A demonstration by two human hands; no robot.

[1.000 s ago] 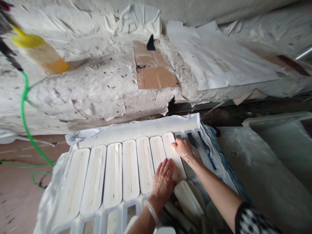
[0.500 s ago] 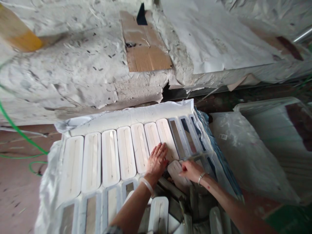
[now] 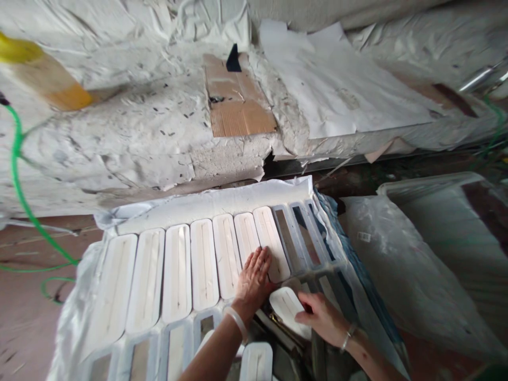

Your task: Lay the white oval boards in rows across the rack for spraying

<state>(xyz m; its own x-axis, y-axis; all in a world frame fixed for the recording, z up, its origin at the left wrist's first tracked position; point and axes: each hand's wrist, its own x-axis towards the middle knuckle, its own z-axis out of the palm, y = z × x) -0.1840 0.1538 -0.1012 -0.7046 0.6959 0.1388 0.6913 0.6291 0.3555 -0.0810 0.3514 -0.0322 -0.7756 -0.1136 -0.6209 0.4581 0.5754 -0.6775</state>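
I'm watching from the head view, and at bottom centre the left hand [image 3: 254, 280] lies flat, fingers stretched and nearly together, across the right end of a row of seven long white panels with rounded corners [image 3: 204, 264], each marked by a thin line down its middle. Over at lower right of centre, the right hand [image 3: 325, 320] has thumb and fingers drawn narrow, pinching the right side of a loose white round-cornered panel [image 3: 284, 304], which sits tilted just below the row. Another white round-cornered panel [image 3: 256, 362] shows at the bottom edge.

The container here is a shallow tray lined in white cloth [image 3: 214, 206], filling the lower middle of the frame. It carries the row, plus pale grey rectangular frames with open middles [image 3: 289, 238] right of it and below it; brownish and dark patches show through them.

At right I see a big translucent plastic bin [image 3: 432, 181], a clear plastic bag [image 3: 400, 254] beside it; I can't make out the bin's contents. Upper left, a clear bottle with a yellow top [image 3: 51, 76] leans over, orange-yellow stuff in its lower part.
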